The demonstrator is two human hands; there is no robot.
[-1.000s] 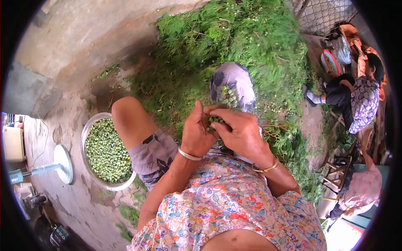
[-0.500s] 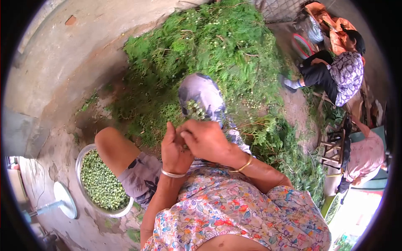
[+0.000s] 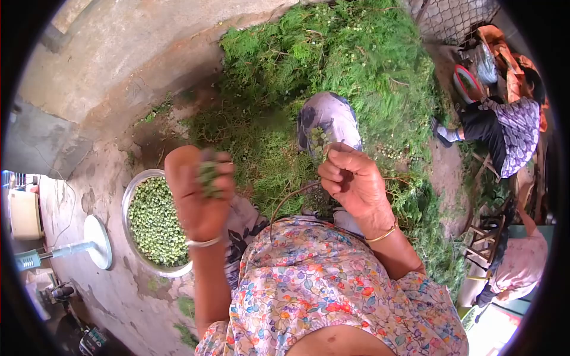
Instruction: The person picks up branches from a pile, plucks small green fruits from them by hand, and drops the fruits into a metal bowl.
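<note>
The berry sprig (image 3: pixel 319 141) stands up from your right hand (image 3: pixel 360 185), in front of your trousered right knee (image 3: pixel 330 110). The fingers of that hand are bent, thumb and forefinger pinched together at the base of the sprig, the others loosely curled. A thin brown stem (image 3: pixel 290 197) arcs from the same hand down and left toward your floral top (image 3: pixel 335 285); you cannot tell here whether it belongs to the sprig.

Your left hand (image 3: pixel 203 215) is raised well apart from the right, in front of your bare left knee (image 3: pixel 178 157). It is blurred, but its fingers are partly curled, with a clump of green berries (image 3: pixel 209 179) between them and the palm.

Just beyond that hand, on your left, a metal basin (image 3: pixel 170 272) sits on the ground (image 3: pixel 113 296), holding a broad heap of picked berries (image 3: pixel 155 222). Farther left is the pale round base of a stand (image 3: pixel 98 242).

Ahead of you, leafy green branches (image 3: pixel 368 71) lie in a large mound by the wall (image 3: pixel 130 59). Over to your right, one person (image 3: pixel 521 135) sits near a red-rimmed container (image 3: pixel 466 83), and another person (image 3: pixel 520 261) in pink is closer to you.
</note>
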